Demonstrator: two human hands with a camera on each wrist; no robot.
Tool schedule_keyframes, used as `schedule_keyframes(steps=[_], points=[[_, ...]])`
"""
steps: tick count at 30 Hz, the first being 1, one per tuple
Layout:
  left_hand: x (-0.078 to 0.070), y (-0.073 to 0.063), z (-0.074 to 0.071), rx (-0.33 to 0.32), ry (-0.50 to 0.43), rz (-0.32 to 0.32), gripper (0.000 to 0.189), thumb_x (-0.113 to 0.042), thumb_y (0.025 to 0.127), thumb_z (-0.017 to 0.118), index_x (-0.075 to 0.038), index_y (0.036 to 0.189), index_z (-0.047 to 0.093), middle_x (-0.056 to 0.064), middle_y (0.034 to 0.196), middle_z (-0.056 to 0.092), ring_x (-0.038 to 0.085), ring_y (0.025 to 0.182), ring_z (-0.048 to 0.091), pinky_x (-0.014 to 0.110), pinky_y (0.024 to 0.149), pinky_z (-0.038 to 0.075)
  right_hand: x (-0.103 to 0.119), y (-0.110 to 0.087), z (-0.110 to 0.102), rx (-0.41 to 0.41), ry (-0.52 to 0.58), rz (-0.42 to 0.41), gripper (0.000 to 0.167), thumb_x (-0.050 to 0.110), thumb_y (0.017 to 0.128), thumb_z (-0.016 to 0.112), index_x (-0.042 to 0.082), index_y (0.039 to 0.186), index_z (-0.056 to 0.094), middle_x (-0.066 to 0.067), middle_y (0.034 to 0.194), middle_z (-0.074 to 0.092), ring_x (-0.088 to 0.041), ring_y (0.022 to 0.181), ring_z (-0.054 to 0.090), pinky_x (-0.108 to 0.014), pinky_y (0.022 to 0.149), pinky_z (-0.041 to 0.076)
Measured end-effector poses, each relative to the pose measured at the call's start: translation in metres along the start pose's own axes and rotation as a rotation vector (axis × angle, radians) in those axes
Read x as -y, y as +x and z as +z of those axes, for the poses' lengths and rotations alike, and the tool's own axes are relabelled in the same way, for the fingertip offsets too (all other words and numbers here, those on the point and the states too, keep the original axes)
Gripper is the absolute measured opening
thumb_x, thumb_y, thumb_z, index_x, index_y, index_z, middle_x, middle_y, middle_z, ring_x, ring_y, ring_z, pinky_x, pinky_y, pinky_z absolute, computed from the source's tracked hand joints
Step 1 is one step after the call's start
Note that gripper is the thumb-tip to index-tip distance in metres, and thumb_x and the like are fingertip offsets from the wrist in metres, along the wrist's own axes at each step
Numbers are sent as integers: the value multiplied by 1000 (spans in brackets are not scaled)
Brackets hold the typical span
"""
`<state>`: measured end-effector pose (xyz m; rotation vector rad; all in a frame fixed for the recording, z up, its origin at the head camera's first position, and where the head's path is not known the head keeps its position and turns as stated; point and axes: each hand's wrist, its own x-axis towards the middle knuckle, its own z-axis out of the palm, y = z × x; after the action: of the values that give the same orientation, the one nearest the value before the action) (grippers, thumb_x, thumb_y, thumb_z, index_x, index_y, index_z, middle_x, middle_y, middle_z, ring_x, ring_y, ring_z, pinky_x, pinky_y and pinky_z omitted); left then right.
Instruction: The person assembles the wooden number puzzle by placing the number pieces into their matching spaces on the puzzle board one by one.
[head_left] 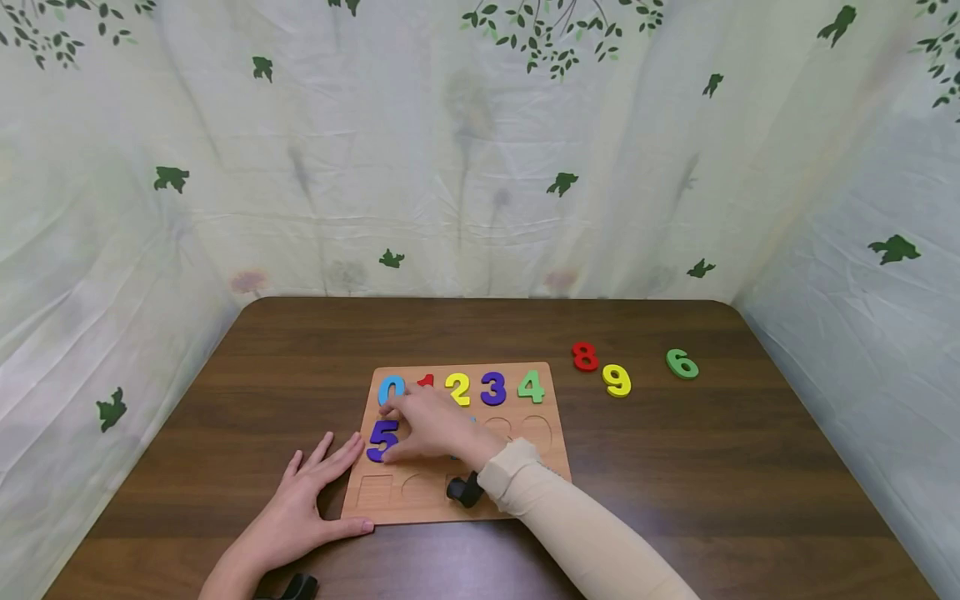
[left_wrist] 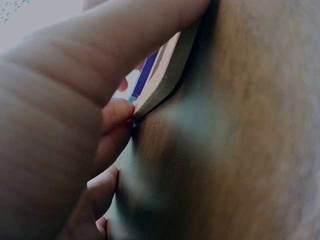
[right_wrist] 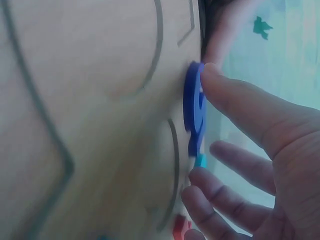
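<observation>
A wooden number board (head_left: 480, 508) lies on the table. My right hand (head_left: 427, 425) reaches over its left part, thumb touching the purple number 5 (head_left: 386, 426) and index finger near its upper end. In the right wrist view the thumb lies against the purple 5 (right_wrist: 190, 102) while the other fingers are spread apart. With fingers spread, my left hand (head_left: 300, 508) rests at the board's left edge, its thumb by the lower left corner. Above the right hand sit the blue 0 (head_left: 384, 387) and the partly covered red 1 (head_left: 426, 380).
Yellow 2 (head_left: 457, 389), purple 3 (head_left: 492, 389) and green 4 (head_left: 532, 387) fill the top row. Right of the board lie a red 8 (head_left: 585, 357), a yellow 9 (head_left: 617, 381) and a green 6 (head_left: 682, 364). A leaf-patterned curtain (head_left: 480, 208) hangs behind the table.
</observation>
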<state>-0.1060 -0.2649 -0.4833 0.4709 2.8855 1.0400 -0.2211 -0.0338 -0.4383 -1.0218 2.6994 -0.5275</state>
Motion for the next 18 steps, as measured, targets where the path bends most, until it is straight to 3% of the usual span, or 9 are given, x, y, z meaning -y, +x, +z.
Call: schedule_keyframes(steps=[4, 7, 14, 18], points=[[-1, 1, 0, 2, 2, -4, 106, -61, 76, 92, -21, 164, 48, 10, 170, 46, 58, 161, 19, 83, 123, 3, -11, -6, -10, -13, 61, 16, 63, 49, 89, 88, 21, 142, 70, -1, 130, 69, -13, 113, 64, -26, 96, 56], [-1, 2, -1, 10, 4, -15, 107, -62, 76, 92, -21, 164, 48, 11, 170, 46, 58, 161, 18, 84, 122, 3, -23, -12, -22, -20, 106, 32, 62, 47, 90, 87, 19, 142, 69, -3, 130, 68, -14, 111, 63, -27, 94, 57], [-2, 2, -2, 11, 1, -30, 107, -62, 74, 92, -22, 163, 49, 12, 170, 46, 58, 161, 17, 84, 122, 3, -67, -28, -57, -59, 186, 85, 59, 37, 93, 86, 14, 144, 68, -13, 133, 66, -28, 123, 64, -44, 103, 57], [-2, 1, -2, 7, -5, -27, 107, -61, 74, 93, -22, 163, 49, 12, 170, 46, 58, 161, 18, 83, 123, 3, -96, -40, -77, -89, 223, 147, 59, 34, 95, 84, 13, 147, 65, -13, 137, 64, -31, 131, 63, -48, 109, 56]])
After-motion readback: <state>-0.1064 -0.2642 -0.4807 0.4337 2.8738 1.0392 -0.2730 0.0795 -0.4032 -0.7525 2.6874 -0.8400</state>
